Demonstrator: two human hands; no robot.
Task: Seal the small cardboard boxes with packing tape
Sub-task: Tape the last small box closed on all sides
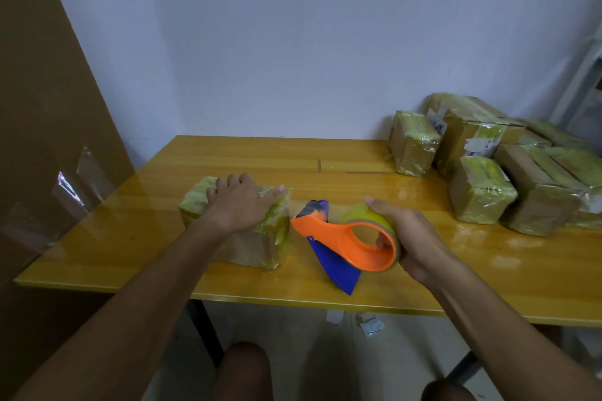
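While the right hand (413, 234) grips the tape dispenser (342, 238), left hand (242, 202) flat on tape-wrapped box (254, 247).

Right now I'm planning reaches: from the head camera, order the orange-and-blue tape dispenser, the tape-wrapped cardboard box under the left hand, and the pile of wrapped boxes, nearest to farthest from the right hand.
1. Orange-and-blue tape dispenser: gripped by the right hand.
2. Tape-wrapped cardboard box: to its left, under the left hand.
3. Pile of wrapped boxes: at the table's far right.

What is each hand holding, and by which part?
The right hand grips the tape dispenser around its tape roll. The left hand presses flat on the box, gripping nothing.
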